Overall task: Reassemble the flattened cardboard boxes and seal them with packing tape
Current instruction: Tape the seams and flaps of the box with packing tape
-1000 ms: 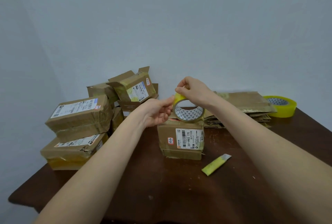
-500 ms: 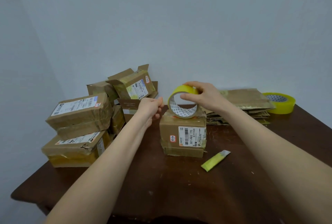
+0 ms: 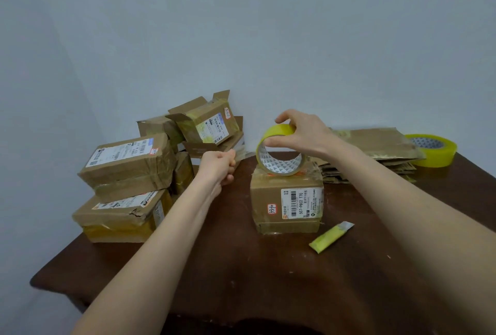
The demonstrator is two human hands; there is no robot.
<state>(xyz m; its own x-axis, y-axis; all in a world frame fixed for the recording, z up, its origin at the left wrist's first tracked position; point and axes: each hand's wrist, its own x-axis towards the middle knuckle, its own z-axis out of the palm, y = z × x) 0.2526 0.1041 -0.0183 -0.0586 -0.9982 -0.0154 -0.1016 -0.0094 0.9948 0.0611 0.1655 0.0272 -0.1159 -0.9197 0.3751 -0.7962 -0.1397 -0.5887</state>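
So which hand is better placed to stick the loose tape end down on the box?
Left, probably. The left hand pinches the pulled-out tape end beside the box; the right hand is busy gripping the tape roll standing on the box top.

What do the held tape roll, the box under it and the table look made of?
Roll: glossy yellowish plastic tape on a printed, probably card, core. Box: matte brown cardboard, creased, paper label. Table: dark wood by its look, faint sheen suggests varnish.
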